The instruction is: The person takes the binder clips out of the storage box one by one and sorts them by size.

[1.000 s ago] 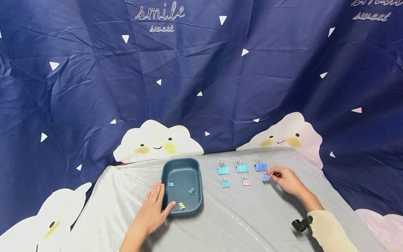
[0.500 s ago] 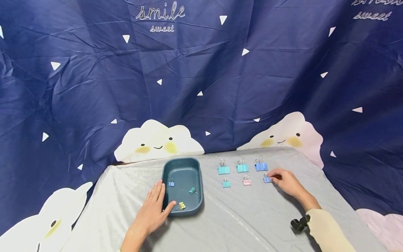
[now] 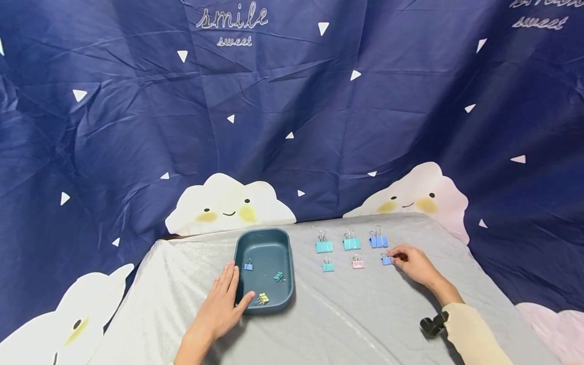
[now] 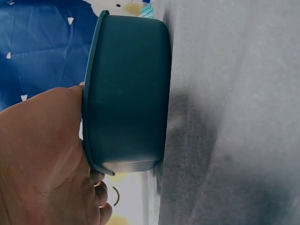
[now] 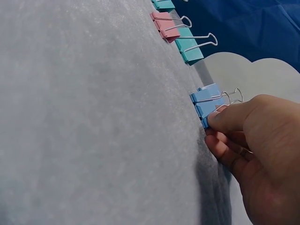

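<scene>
Here, head: your left hand (image 3: 219, 304) lies extended-fingered on the tray (image 3: 269, 251) at its eight o'clock, likely steadying it; well apart, your right hand (image 3: 415, 262) pinches the small blue clip (image 3: 386, 261), tray's three o'clock | left wrist: same hand meets the rim | right wrist: pinch takes a corner, presumably for precision.

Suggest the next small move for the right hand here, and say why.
Probably let go: the right hand pinches the small blue clip, which seems to rest on the gray cloth already. It sits on the person's side of the large blue clip, roughly in line with the pink clip and small teal clip.
</scene>
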A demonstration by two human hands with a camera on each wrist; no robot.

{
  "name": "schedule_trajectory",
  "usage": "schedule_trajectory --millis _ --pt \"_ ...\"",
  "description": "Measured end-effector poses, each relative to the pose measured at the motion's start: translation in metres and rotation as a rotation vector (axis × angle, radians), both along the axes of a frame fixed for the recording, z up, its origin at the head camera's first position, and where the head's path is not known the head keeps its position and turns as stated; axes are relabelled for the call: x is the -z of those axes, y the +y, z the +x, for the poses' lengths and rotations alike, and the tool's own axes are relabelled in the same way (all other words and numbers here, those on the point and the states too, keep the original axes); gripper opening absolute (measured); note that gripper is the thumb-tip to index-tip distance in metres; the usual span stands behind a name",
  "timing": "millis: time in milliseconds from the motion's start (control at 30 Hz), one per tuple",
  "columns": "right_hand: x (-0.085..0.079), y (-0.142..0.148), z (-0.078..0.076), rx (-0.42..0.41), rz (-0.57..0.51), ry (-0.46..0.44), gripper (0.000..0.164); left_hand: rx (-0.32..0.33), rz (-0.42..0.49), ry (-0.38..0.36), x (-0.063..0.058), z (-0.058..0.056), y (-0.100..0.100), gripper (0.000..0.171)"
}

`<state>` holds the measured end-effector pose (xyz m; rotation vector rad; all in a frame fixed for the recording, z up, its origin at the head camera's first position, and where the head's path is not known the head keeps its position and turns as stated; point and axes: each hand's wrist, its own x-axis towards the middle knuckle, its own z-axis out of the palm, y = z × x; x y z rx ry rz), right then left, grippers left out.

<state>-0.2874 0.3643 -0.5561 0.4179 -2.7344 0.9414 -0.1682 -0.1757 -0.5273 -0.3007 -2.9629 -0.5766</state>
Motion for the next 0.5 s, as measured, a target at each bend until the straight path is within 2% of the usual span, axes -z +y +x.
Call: schedule_trajectory --millis 500 --pt "-0.0007 -0.0007 0.0017 0.017 -0.029 0.005 0.012 -0.001 -0.003 -0.004 -0.0004 -0.0001 -0.0004 0.090"
